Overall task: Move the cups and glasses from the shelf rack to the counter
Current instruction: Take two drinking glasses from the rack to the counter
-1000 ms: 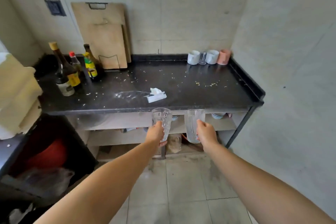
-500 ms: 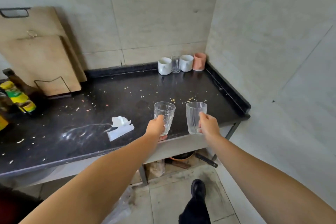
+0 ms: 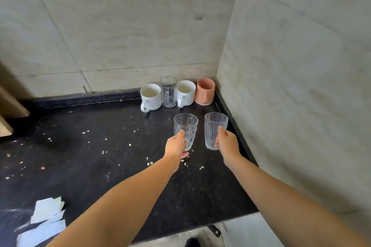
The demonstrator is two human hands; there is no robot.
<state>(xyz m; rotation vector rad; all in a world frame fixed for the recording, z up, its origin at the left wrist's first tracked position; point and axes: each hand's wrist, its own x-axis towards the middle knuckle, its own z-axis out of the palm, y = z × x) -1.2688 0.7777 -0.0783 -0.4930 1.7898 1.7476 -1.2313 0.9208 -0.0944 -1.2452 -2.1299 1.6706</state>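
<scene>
Two clear drinking glasses are sitting right of the frame's centre, each held upright over the black speckled stone table (image 3: pixel 100 166). The clear glass with a cut diamond pattern (image 3: pixel 186 126) is being gripped by the left hand (image 3: pixel 176 145), whose thumb is lying up its near side while the other fingers are curling round its lower part, one fingertip showing beneath the base. Just beside it to the right, without touching, the clear glass with fine vertical ribs (image 3: pixel 212 128) is being gripped by the right hand (image 3: pixel 227 143), thumb pointing up along the near wall and fingers wrapping behind. Whether either base is resting on the table or hanging just above it cannot be told. Behind them, toward the upper centre of the frame, a row is standing against the tiled back wall: a white ceramic mug (image 3: pixel 150 97), a clear glass mug with a handle (image 3: pixel 168 91), a second white ceramic mug (image 3: pixel 185 93) and a terracotta-pink cup (image 3: pixel 205 91) tucked into the corner. Pale crumbs (image 3: pixel 149 163) are lying scattered over the table, and torn white paper scraps (image 3: pixel 46 220) are lying in the lower left of the frame.
</scene>
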